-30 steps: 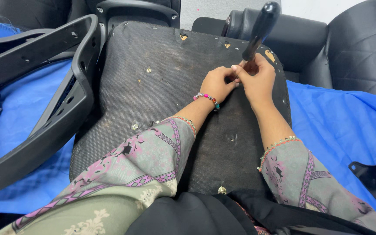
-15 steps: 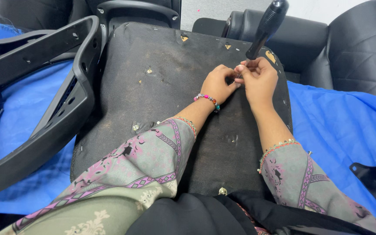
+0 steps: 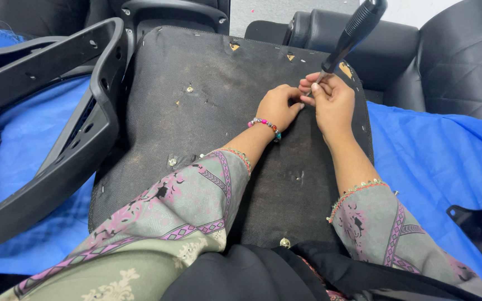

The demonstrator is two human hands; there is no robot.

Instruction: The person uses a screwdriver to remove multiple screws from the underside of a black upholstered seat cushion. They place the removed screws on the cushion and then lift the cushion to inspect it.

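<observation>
Here, right hand pinching screwdriver shaft, handle tilted above, left hand curled shut beside.

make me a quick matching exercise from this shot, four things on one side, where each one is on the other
1. screwdriver
2. beaded bracelet
3. black plastic frame
4. blue cloth

a. on the left wrist
b. spread under the black seat panel
c. lying left of the seat panel
d. tip pinched between both hands' fingers, handle tilted up

Pairs: 1-d, 2-a, 3-c, 4-b
</observation>
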